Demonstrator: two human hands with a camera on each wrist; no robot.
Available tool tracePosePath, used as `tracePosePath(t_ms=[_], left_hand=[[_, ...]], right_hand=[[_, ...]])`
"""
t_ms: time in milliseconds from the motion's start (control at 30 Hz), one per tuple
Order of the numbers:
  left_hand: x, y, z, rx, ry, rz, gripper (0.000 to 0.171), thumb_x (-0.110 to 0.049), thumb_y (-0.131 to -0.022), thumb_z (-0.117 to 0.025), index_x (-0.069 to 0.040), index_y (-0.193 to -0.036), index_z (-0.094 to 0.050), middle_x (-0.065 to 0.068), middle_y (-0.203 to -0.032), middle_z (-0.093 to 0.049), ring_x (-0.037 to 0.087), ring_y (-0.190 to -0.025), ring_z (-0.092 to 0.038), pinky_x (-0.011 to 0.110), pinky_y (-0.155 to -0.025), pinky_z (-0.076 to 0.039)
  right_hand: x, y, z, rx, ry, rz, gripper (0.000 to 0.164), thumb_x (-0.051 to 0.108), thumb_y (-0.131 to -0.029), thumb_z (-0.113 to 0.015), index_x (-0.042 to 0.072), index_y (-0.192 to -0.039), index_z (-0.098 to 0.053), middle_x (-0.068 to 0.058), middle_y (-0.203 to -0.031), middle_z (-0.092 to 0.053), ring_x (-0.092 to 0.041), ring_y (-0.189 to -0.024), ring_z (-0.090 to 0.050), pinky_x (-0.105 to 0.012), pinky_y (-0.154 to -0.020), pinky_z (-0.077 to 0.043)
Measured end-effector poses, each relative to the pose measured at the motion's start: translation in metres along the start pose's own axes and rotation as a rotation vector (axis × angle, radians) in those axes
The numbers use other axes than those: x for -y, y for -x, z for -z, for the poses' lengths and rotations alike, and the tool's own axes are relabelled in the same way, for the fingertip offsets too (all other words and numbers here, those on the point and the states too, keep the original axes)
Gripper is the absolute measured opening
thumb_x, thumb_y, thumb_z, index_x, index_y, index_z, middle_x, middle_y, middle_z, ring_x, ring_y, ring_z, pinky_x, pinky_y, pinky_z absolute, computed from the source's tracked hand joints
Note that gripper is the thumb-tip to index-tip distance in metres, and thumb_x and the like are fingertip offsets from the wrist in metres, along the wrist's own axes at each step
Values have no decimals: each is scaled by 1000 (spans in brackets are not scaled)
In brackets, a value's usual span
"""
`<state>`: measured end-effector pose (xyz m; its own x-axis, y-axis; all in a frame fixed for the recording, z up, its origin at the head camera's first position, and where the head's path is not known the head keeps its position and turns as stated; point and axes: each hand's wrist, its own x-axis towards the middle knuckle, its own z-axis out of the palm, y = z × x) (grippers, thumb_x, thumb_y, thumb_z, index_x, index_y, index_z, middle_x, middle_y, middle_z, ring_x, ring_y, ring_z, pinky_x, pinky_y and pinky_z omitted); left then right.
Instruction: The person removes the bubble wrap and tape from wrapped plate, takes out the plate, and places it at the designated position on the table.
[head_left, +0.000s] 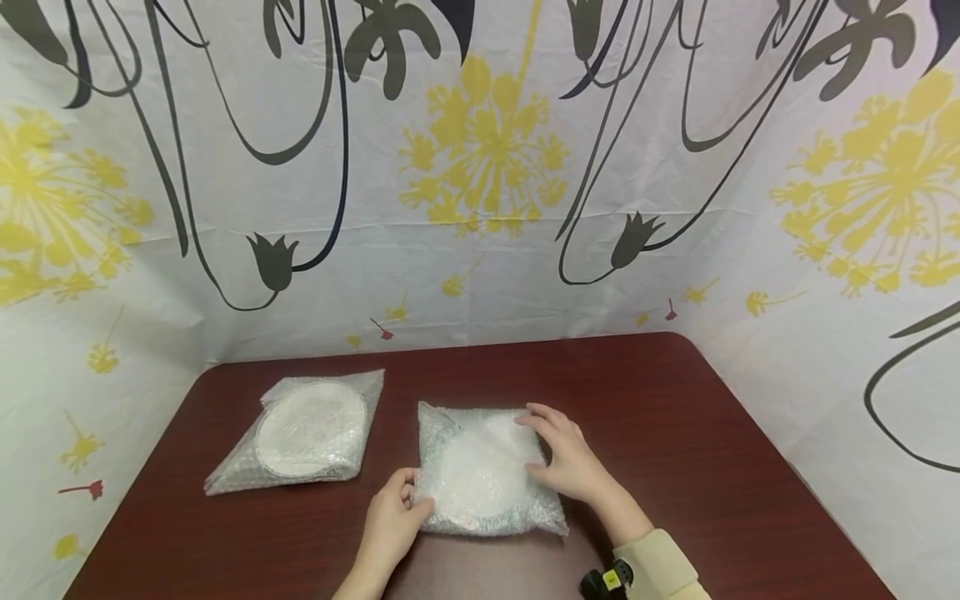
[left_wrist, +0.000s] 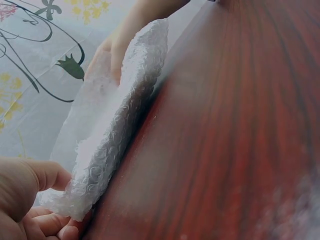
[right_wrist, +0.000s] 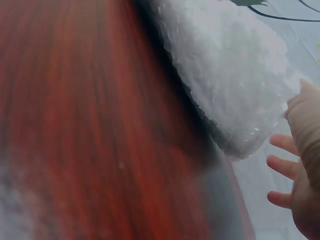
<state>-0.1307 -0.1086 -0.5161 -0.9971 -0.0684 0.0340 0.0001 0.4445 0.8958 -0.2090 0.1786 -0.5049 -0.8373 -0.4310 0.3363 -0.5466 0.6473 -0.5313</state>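
A bubble-wrapped package (head_left: 480,475) lies flat on the table in the head view, with something white and roundish inside it. My left hand (head_left: 393,517) pinches its lower left corner. In the left wrist view, the left thumb (left_wrist: 52,175) is on the near edge of the bubble wrap (left_wrist: 112,135) and the fingers are below. At the package's right side, my right hand (head_left: 566,454) has its fingers spread along the edge. The right wrist view shows the right hand (right_wrist: 302,165) with its thumb side at the wrap (right_wrist: 230,75) and the other fingers apart from it.
Further left on the dark red wooden table (head_left: 637,383) lies another bubble-wrapped package (head_left: 311,429) with a round white plate-like thing inside. A patterned cloth (head_left: 480,275) hangs behind and along both sides. A black device (head_left: 606,579) sits at the right wrist.
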Motion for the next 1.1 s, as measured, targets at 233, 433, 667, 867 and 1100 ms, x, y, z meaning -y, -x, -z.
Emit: tracePosePath(t_ms=[233,433,667,867,1100], left_hand=[[-1,1,0,3,6,12,42,-3,-74,-68,2,-114,-58,0,-69,-61,11,-59,-50,24,-54,-42],[-1,0,1,-2,2,4,41,-3,-74,-68,2,-114,-59,0,-70,-62,11,-60,-52,24,-54,-43],[-1,0,0,-1,3,8,42,-3,-73,-68,2,-114,-59,0,-71,-63,11,-62,-53,24,-55,-44],[-1,1,0,-2,0,11,42,-2,-73,-67,3,-114,-58,1,-70,-61,11,-60,-52,24,-53,-44],[-1,0,-1,-4,0,9,42,-2,-73,-67,2,-114,-58,0,-69,-60,10,-59,-51,24,-53,-43]], right_hand=[[-1,-1,-1,-213,-61,-127,53,21,-81,-73,12,-128,-53,2,-105,-56,-14,-89,-54,-37,-72,-47],[-1,-4,-1,-214,-202,-180,46,21,-90,-67,10,-131,-47,5,-85,-61,-10,-69,-55,-28,-57,-45],[11,-11,5,-206,-385,-219,42,16,-96,-59,9,-135,-45,-9,-98,-69,-24,-79,-65,-30,-63,-49],[22,-16,15,-205,-521,-192,44,5,-97,-54,-8,-135,-36,-27,-113,-62,-34,-95,-65,-27,-79,-51],[15,-20,11,-158,-620,-250,36,0,-97,-51,-14,-126,-35,-33,-123,-55,-41,-114,-54,-25,-89,-47]])
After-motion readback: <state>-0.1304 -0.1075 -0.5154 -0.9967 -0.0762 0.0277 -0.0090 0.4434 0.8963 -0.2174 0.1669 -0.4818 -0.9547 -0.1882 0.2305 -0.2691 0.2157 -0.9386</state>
